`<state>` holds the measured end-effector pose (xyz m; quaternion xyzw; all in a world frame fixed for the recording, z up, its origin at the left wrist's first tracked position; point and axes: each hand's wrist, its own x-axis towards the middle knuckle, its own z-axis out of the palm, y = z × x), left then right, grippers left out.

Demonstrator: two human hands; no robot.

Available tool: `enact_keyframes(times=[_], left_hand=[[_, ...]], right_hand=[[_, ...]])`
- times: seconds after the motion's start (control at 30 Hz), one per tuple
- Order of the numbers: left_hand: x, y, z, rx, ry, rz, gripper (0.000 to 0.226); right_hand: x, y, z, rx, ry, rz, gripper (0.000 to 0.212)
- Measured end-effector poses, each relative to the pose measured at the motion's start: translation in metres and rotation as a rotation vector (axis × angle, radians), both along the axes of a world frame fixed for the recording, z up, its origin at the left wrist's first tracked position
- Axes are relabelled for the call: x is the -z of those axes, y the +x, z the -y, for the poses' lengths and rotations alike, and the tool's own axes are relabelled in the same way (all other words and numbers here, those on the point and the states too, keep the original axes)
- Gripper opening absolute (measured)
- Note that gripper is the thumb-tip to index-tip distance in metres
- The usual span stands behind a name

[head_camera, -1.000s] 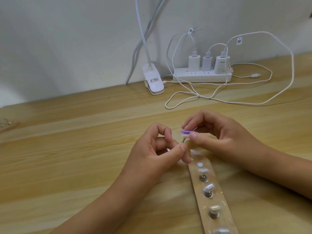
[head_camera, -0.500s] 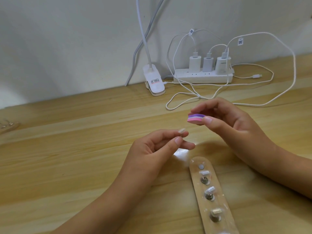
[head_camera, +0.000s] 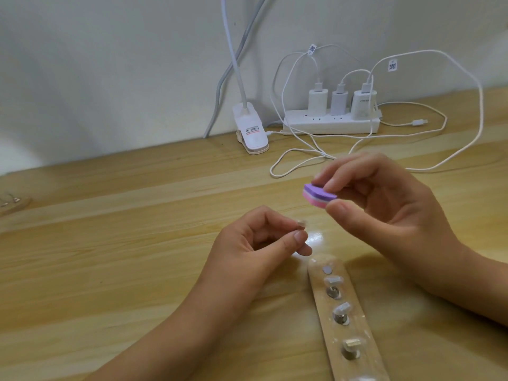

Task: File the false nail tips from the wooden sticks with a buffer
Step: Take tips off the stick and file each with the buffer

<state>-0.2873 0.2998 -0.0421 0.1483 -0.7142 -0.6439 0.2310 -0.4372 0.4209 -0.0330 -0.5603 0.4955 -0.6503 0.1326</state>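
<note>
Though the tip point(head_camera: 301, 223) the left hand point(head_camera: 255, 243) pinches is a blur, the right hand point(head_camera: 384, 204) pinches the buffer point(head_camera: 320, 198); the stick point(head_camera: 357, 328) runs off-frame.

Both in fingertip pinches: left hand point(head_camera: 251, 244) low, right hand point(head_camera: 384, 213) higher.

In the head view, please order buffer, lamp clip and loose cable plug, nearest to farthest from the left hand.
1. The buffer, just right of the left hand, in the right hand.
2. The lamp clip, back at the wall.
3. The loose cable plug, far back right.
</note>
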Motion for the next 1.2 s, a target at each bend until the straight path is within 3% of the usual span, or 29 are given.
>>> enact_keyframes(times=[0.13,0.23,0.33,0.4,0.47,0.53,0.7,0.83,0.93,1.03,1.2], left_hand=[[-0.0005,0.0005,-0.0009,0.021,0.002,-0.016,0.011],[-0.0006,0.0001,-0.0009,0.022,-0.009,-0.004,0.01],[0.0,0.0002,-0.0008,0.029,-0.018,-0.009,0.009],[0.0001,0.0004,-0.0013,0.034,-0.027,-0.007,0.005],[-0.0001,0.0004,-0.0009,0.024,-0.034,0.006,0.006],[-0.0001,0.0006,-0.0008,0.019,-0.04,0.012,0.01],[-0.0019,0.0002,-0.0022,0.01,-0.051,0.015,0.005],[-0.001,0.0009,-0.0019,0.006,-0.046,0.013,0.006],[-0.0015,0.0009,-0.0005,-0.02,-0.044,0.024,0.005],[-0.0008,0.0012,0.0019,-0.039,-0.021,0.027,0.021],[0.0018,-0.0007,0.0017,-0.038,-0.033,0.031,0.031]], right_hand=[[0.0038,-0.0046,0.0039,-0.032,0.198,0.069,0.02],[0.0027,-0.0044,0.0015,0.0,0.108,0.033,0.016],[0.0057,-0.004,0.0032,-0.049,0.208,-0.017,0.014],[0.0062,-0.0046,0.0037,-0.011,0.161,-0.009,0.013],[0.0051,-0.0046,0.0024,0.025,0.034,-0.134,0.014],[0.0066,-0.0037,0.0019,0.015,0.04,-0.231,0.015],[0.0073,-0.0054,0.0026,0.015,0.045,-0.115,0.017],[0.009,-0.0047,0.0021,0.003,0.16,-0.03,0.02],[0.0064,-0.0037,0.0007,0.038,0.052,-0.023,0.026],[0.0045,-0.0019,0.0009,0.057,-0.008,-0.102,0.019],[0.005,-0.0029,0.0031,0.022,0.042,-0.049,0.017]])
